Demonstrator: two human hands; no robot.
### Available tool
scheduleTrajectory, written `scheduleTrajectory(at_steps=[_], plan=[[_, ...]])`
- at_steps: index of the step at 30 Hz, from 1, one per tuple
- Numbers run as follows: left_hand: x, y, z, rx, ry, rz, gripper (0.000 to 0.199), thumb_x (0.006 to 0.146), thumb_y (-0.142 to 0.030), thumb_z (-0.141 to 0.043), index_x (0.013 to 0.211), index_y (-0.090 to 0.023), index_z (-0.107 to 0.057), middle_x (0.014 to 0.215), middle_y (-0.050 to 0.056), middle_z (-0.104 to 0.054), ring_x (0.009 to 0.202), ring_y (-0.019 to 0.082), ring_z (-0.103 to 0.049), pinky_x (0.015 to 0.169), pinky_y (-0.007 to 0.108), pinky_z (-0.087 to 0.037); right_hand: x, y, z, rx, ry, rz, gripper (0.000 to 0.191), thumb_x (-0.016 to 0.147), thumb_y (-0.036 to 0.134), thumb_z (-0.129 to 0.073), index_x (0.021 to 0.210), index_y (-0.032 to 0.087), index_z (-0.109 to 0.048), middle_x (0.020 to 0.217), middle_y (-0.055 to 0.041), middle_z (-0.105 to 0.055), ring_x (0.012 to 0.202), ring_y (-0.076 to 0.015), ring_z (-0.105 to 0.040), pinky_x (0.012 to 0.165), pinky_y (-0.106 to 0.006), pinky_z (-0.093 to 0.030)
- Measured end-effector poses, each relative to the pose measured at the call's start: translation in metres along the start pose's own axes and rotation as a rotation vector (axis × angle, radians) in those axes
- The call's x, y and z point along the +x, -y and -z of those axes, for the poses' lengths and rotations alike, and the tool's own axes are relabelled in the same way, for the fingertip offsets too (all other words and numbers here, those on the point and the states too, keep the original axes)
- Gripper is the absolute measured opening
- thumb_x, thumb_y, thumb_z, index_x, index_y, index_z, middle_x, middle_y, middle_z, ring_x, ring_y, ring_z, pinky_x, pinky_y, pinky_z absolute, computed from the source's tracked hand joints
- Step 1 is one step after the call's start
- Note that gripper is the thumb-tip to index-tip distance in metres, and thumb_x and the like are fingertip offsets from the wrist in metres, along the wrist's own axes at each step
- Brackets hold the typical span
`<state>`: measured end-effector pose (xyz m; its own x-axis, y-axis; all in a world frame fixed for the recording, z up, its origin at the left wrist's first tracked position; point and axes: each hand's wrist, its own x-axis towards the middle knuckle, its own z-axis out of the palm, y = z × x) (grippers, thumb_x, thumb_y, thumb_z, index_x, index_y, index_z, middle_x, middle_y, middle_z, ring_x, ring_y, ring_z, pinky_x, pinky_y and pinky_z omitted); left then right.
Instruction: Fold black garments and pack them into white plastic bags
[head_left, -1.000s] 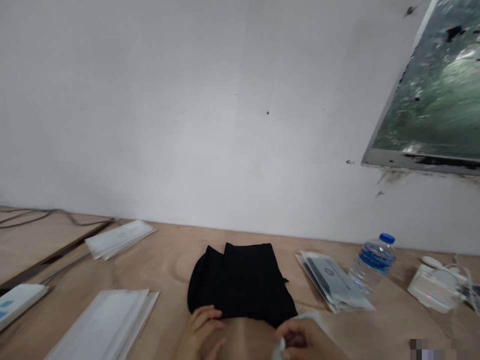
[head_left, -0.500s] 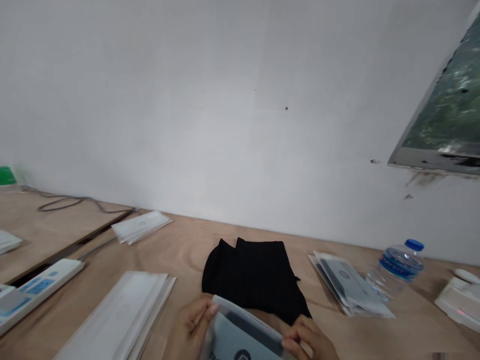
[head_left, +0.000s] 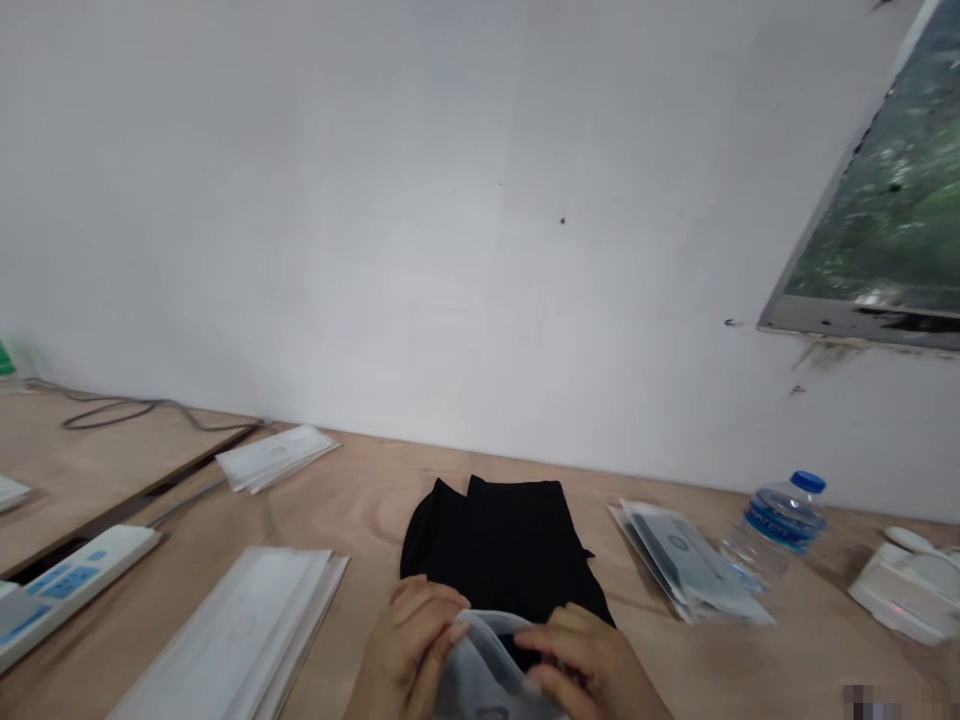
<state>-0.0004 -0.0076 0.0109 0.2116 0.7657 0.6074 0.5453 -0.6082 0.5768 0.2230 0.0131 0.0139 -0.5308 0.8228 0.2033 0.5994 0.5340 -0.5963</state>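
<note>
At the bottom centre I hold a frosted plastic bag (head_left: 480,675), its mouth parted into a rounded gap with something dark showing inside. My left hand (head_left: 416,640) is closed on the bag's left top corner, thumb in front. My right hand (head_left: 581,655) grips the rim on the right, its fingertips at the gap. Just beyond the bag lies a folded black cloth (head_left: 499,545), flat on the table. The bag's lower part is cut off by the picture's edge.
Flat frosted bags are stacked at the left (head_left: 232,620) and farther back (head_left: 277,455). Filled bags (head_left: 686,560) lie at the right beside a water bottle (head_left: 780,525) and a white device (head_left: 911,590). A power strip (head_left: 75,585) sits at far left. A wall (head_left: 450,250) bounds the table.
The bag's top edge was stretched nearly straight between my hands; now its mouth gapes. My hands have come closer together, and my right fingers have moved to the opening.
</note>
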Motion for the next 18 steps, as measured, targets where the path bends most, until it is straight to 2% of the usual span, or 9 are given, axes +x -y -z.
scheduleTrajectory(at_steps=[2,4,7,9,11,13,15,16,18], plan=[[0.002,-0.002,-0.003,0.067,-0.001,-0.074,0.018,0.089,-0.02,-0.046,0.084,-0.024,-0.063,0.085,0.001,-0.07,0.081,0.017,-0.064,0.086,0.033,-0.046,0.006,0.004,-0.005,0.031,0.061,0.044,0.037,0.073,0.037,-0.069,0.108,0.027,-0.067,0.096,-0.004,-0.068,0.086,-0.0205,-0.06,0.077,-0.029,-0.047],[0.0,-0.001,-0.005,0.131,-0.012,-0.136,0.017,0.087,-0.017,-0.049,0.086,-0.025,-0.063,0.087,0.0,-0.07,0.083,0.016,-0.064,0.09,0.035,-0.044,0.009,0.005,-0.013,0.097,0.083,0.07,0.035,0.074,0.037,-0.066,0.108,0.027,-0.066,0.102,-0.0042,-0.067,0.09,-0.0212,-0.059,0.081,-0.031,-0.047],[-0.01,0.005,-0.005,0.201,-0.187,-0.11,0.022,0.084,-0.018,-0.055,0.102,-0.028,-0.064,0.11,0.003,-0.066,0.103,0.021,-0.06,0.096,0.039,-0.043,0.007,-0.003,-0.023,0.23,0.021,0.022,0.023,0.083,0.035,-0.05,0.095,0.025,-0.067,0.09,-0.0034,-0.067,0.083,-0.0199,-0.06,0.077,-0.031,-0.047],[-0.02,0.011,-0.008,0.156,-0.358,0.08,0.034,0.081,-0.027,-0.06,0.115,-0.028,-0.059,0.125,0.006,-0.058,0.114,0.027,-0.054,0.093,0.041,-0.047,0.004,-0.013,-0.028,0.36,-0.067,-0.03,0.027,0.085,0.039,-0.046,0.094,0.023,-0.065,0.086,-0.0038,-0.066,0.079,-0.02,-0.06,0.074,-0.031,-0.048],[-0.031,0.017,-0.016,-0.043,-0.453,0.33,0.052,0.076,-0.039,-0.065,0.124,-0.027,-0.051,0.128,0.009,-0.055,0.116,0.03,-0.053,0.088,0.042,-0.05,0.0,-0.026,-0.033,0.491,-0.152,-0.099,0.032,0.083,0.047,-0.047,0.092,0.021,-0.064,0.082,-0.0041,-0.066,0.077,-0.0207,-0.061,0.071,-0.031,-0.049],[-0.04,0.021,-0.028,-0.356,-0.441,0.522,0.066,0.071,-0.046,-0.068,0.129,-0.025,-0.043,0.114,0.008,-0.064,0.104,0.03,-0.061,0.083,0.041,-0.052,-0.004,-0.038,-0.042,0.604,-0.24,-0.204,0.038,0.08,0.054,-0.049,0.092,0.021,-0.063,0.079,-0.0035,-0.065,0.075,-0.021,-0.061,0.068,-0.029,-0.05],[-0.047,0.022,-0.036,-0.612,-0.381,0.641,0.075,0.068,-0.046,-0.069,0.131,-0.024,-0.036,0.084,0.003,-0.07,0.077,0.025,-0.067,0.072,0.037,-0.053,-0.007,-0.047,-0.051,0.679,-0.326,-0.317,0.041,0.078,0.058,-0.052,0.095,0.022,-0.063,0.078,-0.0028,-0.066,0.074,-0.0207,-0.062,0.066,-0.028,-0.05],[-0.049,0.022,-0.036,-0.677,-0.366,0.688,0.076,0.068,-0.045,-0.069,0.131,-0.023,-0.034,0.071,-0.001,-0.067,0.066,0.023,-0.066,0.067,0.035,-0.052,-0.009,-0.052,-0.056,0.705,-0.368,-0.355,0.041,0.079,0.058,-0.052,0.097,0.023,-0.063,0.08,-0.0031,-0.067,0.076,-0.0209,-0.063,0.067,-0.027,-0.051],[-0.047,0.023,-0.024,-0.689,-0.371,0.758,0.074,0.067,-0.043,-0.071,0.128,-0.023,-0.036,0.059,-0.006,-0.062,0.055,0.019,-0.061,0.057,0.03,-0.048,-0.01,-0.061,-0.061,0.725,-0.453,-0.4,0.042,0.079,0.057,-0.053,0.101,0.023,-0.063,0.091,-0.0045,-0.069,0.086,-0.0226,-0.065,0.074,-0.028,-0.052]])
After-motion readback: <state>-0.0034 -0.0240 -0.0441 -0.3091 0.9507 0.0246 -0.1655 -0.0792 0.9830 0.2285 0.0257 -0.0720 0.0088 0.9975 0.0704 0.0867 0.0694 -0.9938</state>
